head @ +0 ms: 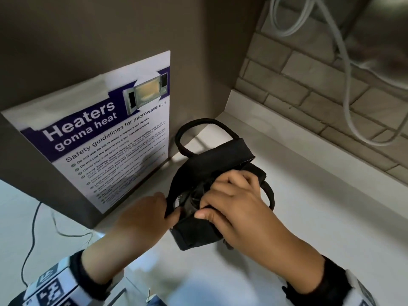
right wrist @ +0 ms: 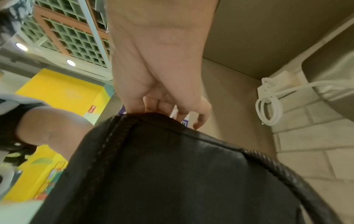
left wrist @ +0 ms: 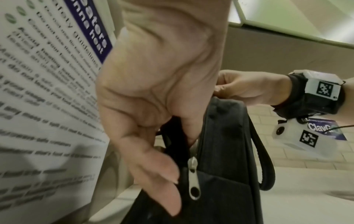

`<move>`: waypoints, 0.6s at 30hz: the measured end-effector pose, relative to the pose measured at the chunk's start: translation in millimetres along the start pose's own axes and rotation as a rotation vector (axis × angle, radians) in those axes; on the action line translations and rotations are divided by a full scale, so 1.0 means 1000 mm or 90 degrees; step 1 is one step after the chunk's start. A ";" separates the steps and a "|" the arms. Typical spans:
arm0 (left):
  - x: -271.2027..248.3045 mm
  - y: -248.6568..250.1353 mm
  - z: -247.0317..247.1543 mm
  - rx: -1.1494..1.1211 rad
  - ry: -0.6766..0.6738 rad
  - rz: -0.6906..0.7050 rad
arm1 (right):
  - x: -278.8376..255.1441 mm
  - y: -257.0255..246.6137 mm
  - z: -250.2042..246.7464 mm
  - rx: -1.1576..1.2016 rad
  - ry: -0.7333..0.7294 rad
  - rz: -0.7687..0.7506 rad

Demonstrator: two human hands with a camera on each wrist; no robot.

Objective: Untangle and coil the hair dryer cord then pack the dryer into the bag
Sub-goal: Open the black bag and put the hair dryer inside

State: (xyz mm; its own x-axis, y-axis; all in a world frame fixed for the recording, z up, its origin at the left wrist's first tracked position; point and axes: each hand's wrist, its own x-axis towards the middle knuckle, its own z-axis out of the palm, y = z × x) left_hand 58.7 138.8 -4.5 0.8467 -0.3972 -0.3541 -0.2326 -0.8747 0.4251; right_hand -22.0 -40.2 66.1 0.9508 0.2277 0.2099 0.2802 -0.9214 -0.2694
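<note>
Head view first: the black bag [head: 212, 191] sits on the pale counter [head: 309, 195] next to the microwave safety poster [head: 114, 138]. The left hand [head: 143, 215] pinches the bag's near rim to hold the mouth open, while the right hand [head: 234, 202] has its fingers curled down into the opening on something dark and glossy, probably the dryer, already mostly inside. So it looks like the packing step, not the coiling.

Left wrist view: the left thumb and fingers grip the fabric edge right by the zipper pull [left wrist: 193, 180].

Right wrist view: just the curled right fingers [right wrist: 162, 104] disappearing over the bag's top seam; the cord isn't visible anywhere.

Next up is likely seating the dryer fully, then finding that zipper.
</note>
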 end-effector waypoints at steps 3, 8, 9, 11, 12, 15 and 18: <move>0.001 -0.004 -0.006 -0.324 -0.089 -0.066 | -0.001 -0.004 0.006 0.010 0.032 0.004; -0.011 -0.008 -0.005 -0.522 -0.180 -0.104 | 0.001 -0.007 0.014 0.032 0.069 0.014; -0.013 -0.009 -0.002 -0.562 -0.192 -0.113 | 0.002 -0.007 0.014 0.035 0.072 0.019; -0.015 -0.009 0.001 -0.640 -0.191 -0.132 | 0.003 -0.006 0.014 0.043 0.076 0.027; -0.015 -0.008 0.002 -0.664 -0.188 -0.132 | 0.003 -0.006 0.014 0.044 0.078 0.029; -0.013 -0.006 -0.001 -0.621 -0.190 -0.069 | 0.002 -0.005 0.012 0.039 0.074 0.026; -0.014 -0.001 -0.012 -0.537 -0.182 -0.016 | 0.000 -0.003 0.010 0.043 0.053 0.023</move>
State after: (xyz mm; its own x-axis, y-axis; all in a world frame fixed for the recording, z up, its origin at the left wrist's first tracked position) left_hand 53.0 148.6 10.0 0.6689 -0.5336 -0.5175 0.3091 -0.4335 0.8465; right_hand -21.9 -34.4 57.4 0.9470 0.1660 0.2751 0.2575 -0.9043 -0.3405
